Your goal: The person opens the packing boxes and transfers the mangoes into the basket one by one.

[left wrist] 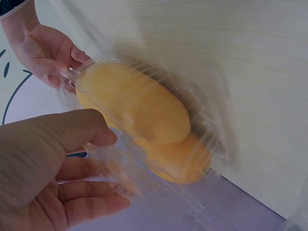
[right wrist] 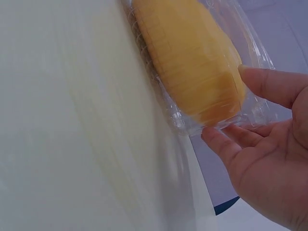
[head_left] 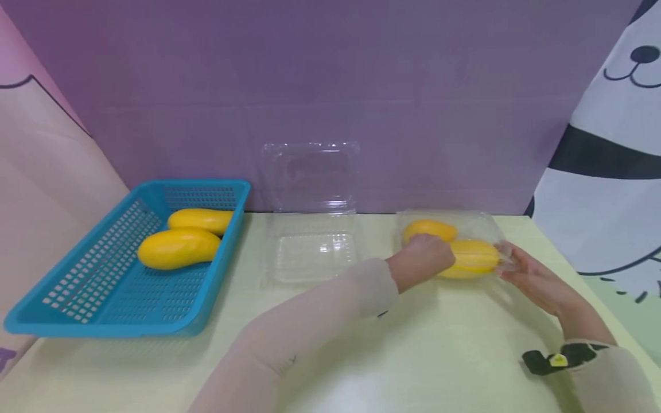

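Observation:
On the table's right side, a clear plastic clamshell box (head_left: 408, 213) holds two smooth yellow fruits that look like mangoes, the rear one (head_left: 428, 229) and the front one (head_left: 475, 258). My left hand (head_left: 422, 258) is at the box's left front, and in the left wrist view its thumb and fingers pinch the clear lid (left wrist: 139, 168). At the right end, my right hand (head_left: 537, 281) grips the box's edge. Its thumb lies over the plastic and its fingers lie along the end wall, close to a fruit (right wrist: 192, 62).
At left stands a blue perforated basket (head_left: 206, 287) with two more yellow fruits (head_left: 178, 248). Between basket and hands, a second clear clamshell box (head_left: 315, 258) sits with its lid raised against the purple backdrop (head_left: 330, 69). The table (head_left: 413, 361) ends at that backdrop.

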Available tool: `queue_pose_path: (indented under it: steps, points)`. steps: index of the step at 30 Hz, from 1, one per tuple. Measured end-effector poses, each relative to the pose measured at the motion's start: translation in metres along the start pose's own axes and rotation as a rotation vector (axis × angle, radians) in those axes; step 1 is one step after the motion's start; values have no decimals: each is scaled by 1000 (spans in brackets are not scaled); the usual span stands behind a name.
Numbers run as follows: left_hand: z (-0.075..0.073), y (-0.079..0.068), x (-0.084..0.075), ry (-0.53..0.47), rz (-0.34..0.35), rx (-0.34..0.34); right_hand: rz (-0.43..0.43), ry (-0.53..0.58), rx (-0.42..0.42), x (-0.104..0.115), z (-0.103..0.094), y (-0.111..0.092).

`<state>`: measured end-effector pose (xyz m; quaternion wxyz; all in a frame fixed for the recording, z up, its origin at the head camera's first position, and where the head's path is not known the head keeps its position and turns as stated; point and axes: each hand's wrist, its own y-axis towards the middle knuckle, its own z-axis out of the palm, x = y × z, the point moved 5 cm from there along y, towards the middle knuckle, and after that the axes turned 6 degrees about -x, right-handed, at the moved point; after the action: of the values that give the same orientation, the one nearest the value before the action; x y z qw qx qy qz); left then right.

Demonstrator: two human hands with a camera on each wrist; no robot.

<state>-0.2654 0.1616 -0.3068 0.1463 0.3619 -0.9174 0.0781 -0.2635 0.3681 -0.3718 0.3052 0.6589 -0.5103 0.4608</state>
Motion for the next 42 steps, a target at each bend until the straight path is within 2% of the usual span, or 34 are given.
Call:
queue_pose_path:
  steps: [4, 10, 18, 21, 25, 29, 35, 42]
  points:
    - [1, -1, 1, 14, -15, 7, 22, -7, -2, 0, -1, -1]
    - [-3, -2, -2, 8, -34, -57, 45, 5, -9, 2, 1, 0]
    - [-10, 3, -12, -55, -3, -121, 23, 54, 8, 6, 7, 1]
    - [-13, 7, -15, -43, 26, -160, 15, 58, 7, 6, 7, 1]
    - [-14, 16, -19, -52, 32, -164, 8, 56, 1, 5, 6, 0]
    - [-12, 26, -24, -41, 14, -152, -12, 68, -2, 3, 7, 0]
    - [-5, 34, -37, -29, 32, -197, -2, 61, -1, -1, 9, -2]
    - [-7, 38, -38, -120, -60, -201, -71, 54, -1, 4, 8, 1]
